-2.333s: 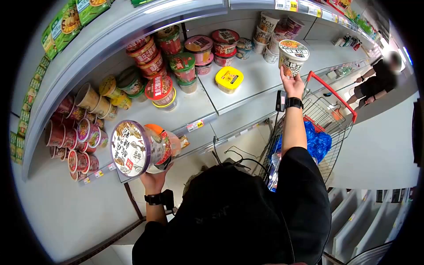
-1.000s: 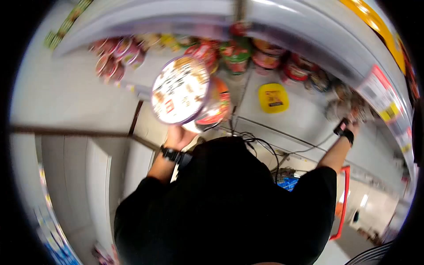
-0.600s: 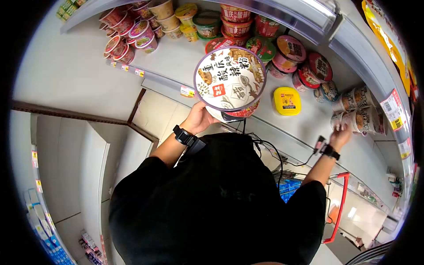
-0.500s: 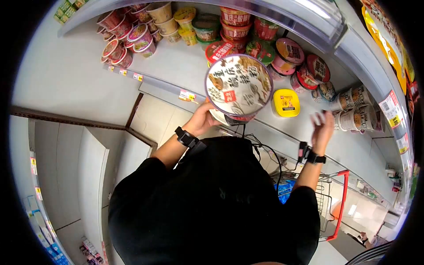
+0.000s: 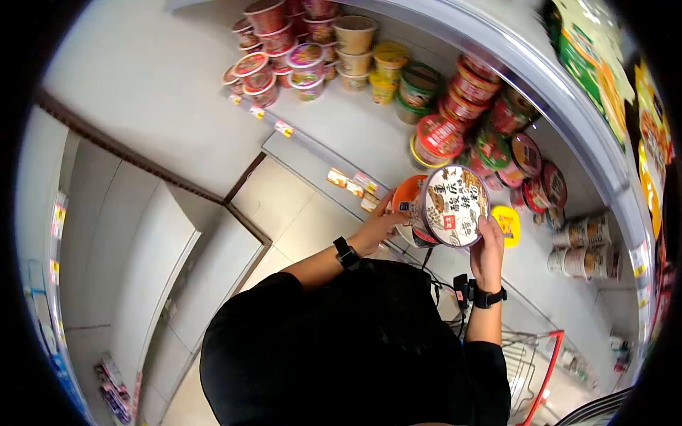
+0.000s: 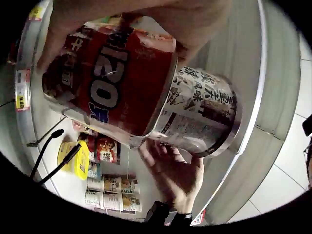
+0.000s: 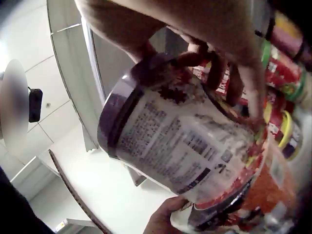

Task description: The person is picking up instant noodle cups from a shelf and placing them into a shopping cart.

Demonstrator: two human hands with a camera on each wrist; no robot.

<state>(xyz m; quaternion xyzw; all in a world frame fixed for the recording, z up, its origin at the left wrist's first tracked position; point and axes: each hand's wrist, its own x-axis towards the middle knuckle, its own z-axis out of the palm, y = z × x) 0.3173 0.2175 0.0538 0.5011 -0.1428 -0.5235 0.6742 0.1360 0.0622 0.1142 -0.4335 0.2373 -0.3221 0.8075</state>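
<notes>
In front of my body I hold two instant noodle tubs set end to end. One is a white noodle tub (image 5: 455, 206) with a purple-rimmed lid. The other is a red noodle tub (image 6: 109, 78) with a large "120" on its side. My left hand (image 5: 378, 227) grips the red tub, its thumb and fingers spread round it. My right hand (image 5: 488, 252) holds the white tub at the lid's right edge. In the right wrist view its fingers curl over the white tub's side, where small print and a barcode show.
Shelves hold stacked noodle cups (image 5: 266, 64), red tubs (image 5: 437, 135) and a yellow square tub (image 5: 506, 226). White noodle cups (image 5: 582, 259) lie sideways at the right. An upper shelf edge (image 5: 511, 42) overhangs. A cart with a red handle (image 5: 547, 376) stands at lower right.
My right hand first held up a white noodle cup, reached to the cups at the shelf's right, came away without it and now grips the white tub. My left hand kept its hold.
</notes>
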